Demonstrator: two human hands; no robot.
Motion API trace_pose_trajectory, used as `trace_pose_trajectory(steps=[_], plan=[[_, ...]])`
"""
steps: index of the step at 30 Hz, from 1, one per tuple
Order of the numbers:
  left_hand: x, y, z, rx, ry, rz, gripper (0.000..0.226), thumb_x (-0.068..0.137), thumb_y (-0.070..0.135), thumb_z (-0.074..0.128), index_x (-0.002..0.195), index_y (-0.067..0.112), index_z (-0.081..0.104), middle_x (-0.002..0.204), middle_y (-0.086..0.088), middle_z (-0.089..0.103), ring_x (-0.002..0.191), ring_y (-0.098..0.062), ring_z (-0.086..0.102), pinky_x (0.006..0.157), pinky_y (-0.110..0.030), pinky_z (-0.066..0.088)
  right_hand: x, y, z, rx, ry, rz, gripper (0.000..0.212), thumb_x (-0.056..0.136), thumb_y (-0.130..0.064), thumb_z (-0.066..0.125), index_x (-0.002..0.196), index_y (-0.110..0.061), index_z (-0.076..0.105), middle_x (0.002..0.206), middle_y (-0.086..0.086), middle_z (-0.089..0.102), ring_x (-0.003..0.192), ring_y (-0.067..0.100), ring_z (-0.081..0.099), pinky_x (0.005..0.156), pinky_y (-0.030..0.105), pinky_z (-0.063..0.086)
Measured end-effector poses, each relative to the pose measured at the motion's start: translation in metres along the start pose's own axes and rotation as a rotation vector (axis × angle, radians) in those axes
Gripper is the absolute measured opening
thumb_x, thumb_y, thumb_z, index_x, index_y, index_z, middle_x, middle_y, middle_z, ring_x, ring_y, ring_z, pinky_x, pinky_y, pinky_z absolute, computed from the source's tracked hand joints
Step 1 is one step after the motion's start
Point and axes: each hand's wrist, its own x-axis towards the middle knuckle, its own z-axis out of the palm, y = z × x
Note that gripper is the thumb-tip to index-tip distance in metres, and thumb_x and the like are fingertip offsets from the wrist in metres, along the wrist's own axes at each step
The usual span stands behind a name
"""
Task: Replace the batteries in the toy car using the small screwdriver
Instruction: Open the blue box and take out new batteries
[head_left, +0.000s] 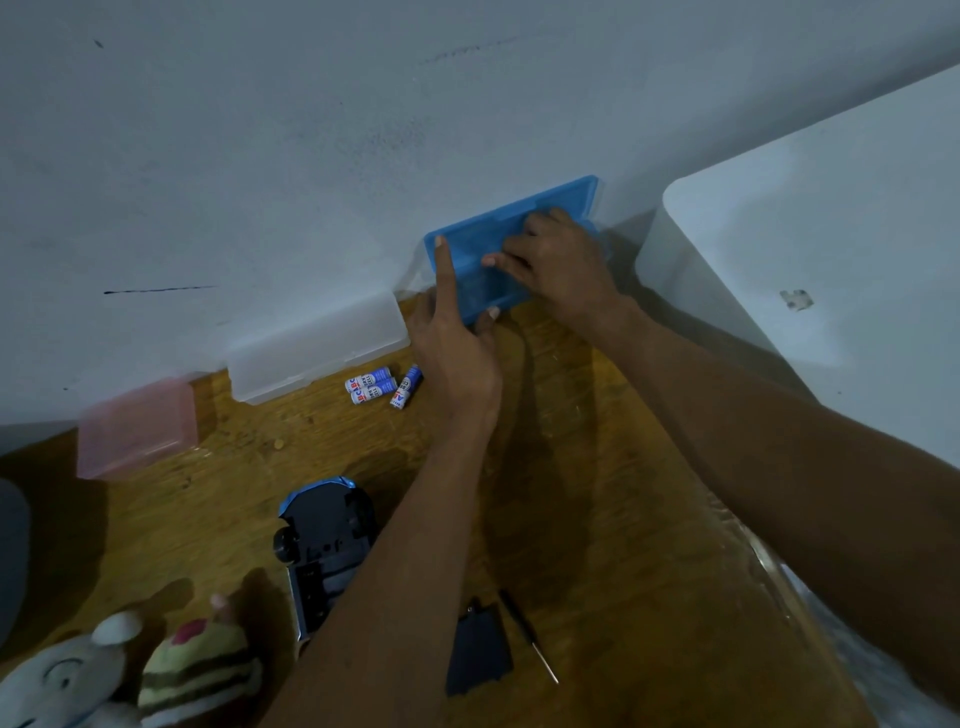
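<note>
Head camera looks down on a wooden counter (597, 519) set against a pale wall (260, 156). Both hands are at a blue-lidded plastic box (478, 260) that stands at the wall edge. The left hand (457, 358) has its index finger stretched straight along the lid's left side, with the thumb tip at the lid's near edge; whether it pinches the lid cannot be told. The right hand (561, 260) lies on top of the lid with fingers bent and fingertips pressing the blue surface; how firmly it holds is unclear.

Just left of the left hand, three batteries (382, 387) lie together on the wood, white and blue with red letters that read "ABC"; smaller print is too blurred to read. Behind them a clear plastic box (317, 348) sits against the wall, and farther left a pink plastic box (137, 426).

Nearer the camera, the toy car (322, 551) lies upside down, its black underside up and a blue body edge showing at the far end; the left forearm crosses over its right side. To the right of the arm, the dark battery cover (478, 649) lies flat, and the small screwdriver (527, 636) lies just beside it, apart from both hands.

Two plush toys (130, 675) fill the lower left corner. A white container (831, 260) stands at the right.
</note>
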Motion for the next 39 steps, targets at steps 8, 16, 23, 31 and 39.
trace_pose_trajectory(steps=[8,16,23,31,39], plan=[[0.002,0.0,-0.001,0.011,-0.016,0.001,0.097,0.086,-0.001,0.073,0.159,0.036,0.021,0.127,-0.01,0.059,0.117,-0.023,0.057,0.1,-0.044,0.054,-0.011,-0.008,-0.002,-0.066,0.056,0.095,0.04,0.093,-0.053,0.055,0.084,-0.017,0.07,0.086,0.004,0.061,0.093,0.029,0.058,0.075,0.045,0.044],[-0.002,0.003,-0.004,-0.004,-0.035,-0.035,0.094,0.09,0.004,0.07,0.16,0.035,0.016,0.131,-0.013,0.056,0.122,-0.025,0.056,0.099,-0.047,0.054,-0.016,-0.019,-0.023,-0.028,0.271,0.152,0.033,0.095,-0.04,0.063,0.122,-0.021,0.067,0.094,0.005,0.062,0.089,0.024,0.058,0.074,0.037,0.051],[-0.001,0.005,-0.008,-0.054,-0.028,-0.094,0.105,0.089,0.005,0.073,0.161,0.031,0.0,0.129,-0.012,0.059,0.119,-0.024,0.059,0.099,-0.047,0.054,-0.02,-0.022,-0.031,-0.126,0.274,0.169,0.025,0.09,-0.038,0.067,0.111,-0.024,0.072,0.103,0.012,0.059,0.096,0.031,0.055,0.074,0.043,0.049],[-0.006,0.005,-0.01,0.036,-0.034,-0.005,0.077,0.094,0.007,0.068,0.158,0.031,0.031,0.134,-0.011,0.056,0.124,-0.022,0.055,0.105,-0.038,0.051,-0.066,-0.016,-0.024,-0.006,0.069,0.257,0.022,0.086,-0.033,0.073,0.105,-0.026,0.067,0.14,0.012,0.052,0.14,0.035,0.038,0.108,0.05,0.029],[-0.005,-0.005,-0.006,0.087,-0.046,0.086,0.054,0.098,0.028,0.064,0.149,0.025,0.049,0.135,-0.012,0.06,0.125,-0.027,0.055,0.103,-0.041,0.053,-0.052,-0.028,-0.034,0.259,0.131,0.655,0.039,0.095,-0.042,0.065,0.131,-0.026,0.063,0.157,0.014,0.034,0.143,0.029,0.035,0.114,0.035,0.035]])
